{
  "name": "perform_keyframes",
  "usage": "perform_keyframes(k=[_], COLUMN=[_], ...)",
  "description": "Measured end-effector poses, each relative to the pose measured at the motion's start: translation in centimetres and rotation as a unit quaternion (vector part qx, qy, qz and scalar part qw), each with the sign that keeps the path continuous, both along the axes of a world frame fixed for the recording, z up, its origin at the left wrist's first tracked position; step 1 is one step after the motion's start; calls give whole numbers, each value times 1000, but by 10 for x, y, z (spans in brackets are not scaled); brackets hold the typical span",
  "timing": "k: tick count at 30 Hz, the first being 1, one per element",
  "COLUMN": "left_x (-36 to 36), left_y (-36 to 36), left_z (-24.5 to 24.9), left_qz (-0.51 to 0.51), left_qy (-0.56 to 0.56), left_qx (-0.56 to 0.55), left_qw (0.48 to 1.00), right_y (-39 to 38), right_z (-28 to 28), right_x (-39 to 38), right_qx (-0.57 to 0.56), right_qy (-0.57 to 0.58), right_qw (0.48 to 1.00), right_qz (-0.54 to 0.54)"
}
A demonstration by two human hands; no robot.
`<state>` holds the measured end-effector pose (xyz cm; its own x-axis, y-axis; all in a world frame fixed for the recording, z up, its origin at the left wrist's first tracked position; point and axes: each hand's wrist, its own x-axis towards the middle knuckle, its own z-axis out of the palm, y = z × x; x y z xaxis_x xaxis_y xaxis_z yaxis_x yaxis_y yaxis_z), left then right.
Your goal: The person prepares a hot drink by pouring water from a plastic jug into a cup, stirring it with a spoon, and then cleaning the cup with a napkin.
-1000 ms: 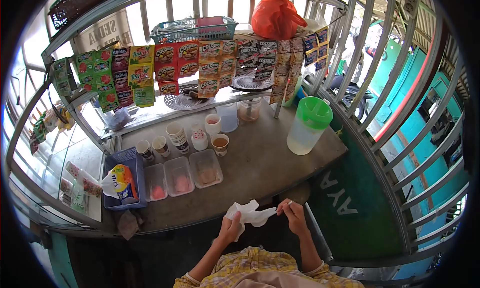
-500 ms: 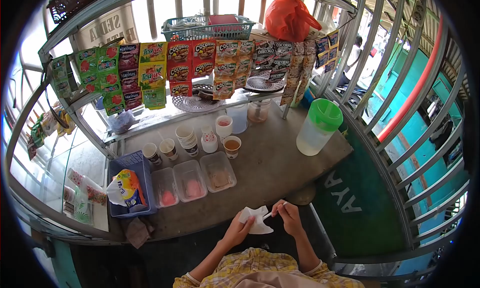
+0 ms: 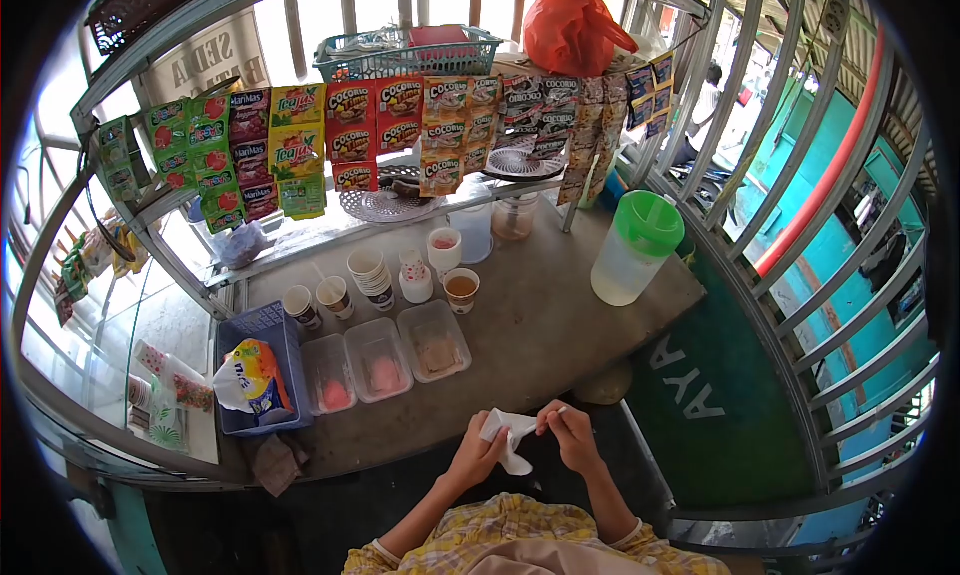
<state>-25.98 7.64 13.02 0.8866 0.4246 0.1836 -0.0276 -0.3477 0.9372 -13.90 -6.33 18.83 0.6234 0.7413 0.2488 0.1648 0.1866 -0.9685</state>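
My left hand (image 3: 476, 453) is closed on a crumpled white tissue (image 3: 512, 443), which hangs down over the fingers. Close beside it, my right hand (image 3: 568, 437) is pinched around a thin, pale utensil whose kind I cannot make out; its far end seems to run into the tissue. Both hands are in front of the table edge, over a dark area. Beyond them on the table stand three clear plastic tubs, two with pink contents (image 3: 384, 375) and one with a brownish content (image 3: 440, 355).
Paper cups (image 3: 372, 277) stand in a row behind the tubs, one holding amber liquid (image 3: 461, 293). A green-lidded pitcher (image 3: 634, 250) is at the right. A blue basket (image 3: 265, 327) holds a yellow pack (image 3: 262, 377). Drink sachets (image 3: 352, 125) hang along the back.
The right hand has moved slightly left, closer to the tissue, and less of the thin utensil shows. The tissue has folded and hangs lower.
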Motion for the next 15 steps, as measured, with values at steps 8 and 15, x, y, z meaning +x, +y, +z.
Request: perform_keyframes(k=[8,15], left_x=[10,24], left_y=[-29,-56], left_z=[10,20], left_qz=[64,21], left_qy=[23,-88], left_qx=[82,189], left_qw=[994,978], right_y=[-35,-56], right_z=[-8,-14], right_x=[11,19], right_qx=[12,10], right_qy=[49,91], right_qw=[998,994], right_qz=[-29,-58])
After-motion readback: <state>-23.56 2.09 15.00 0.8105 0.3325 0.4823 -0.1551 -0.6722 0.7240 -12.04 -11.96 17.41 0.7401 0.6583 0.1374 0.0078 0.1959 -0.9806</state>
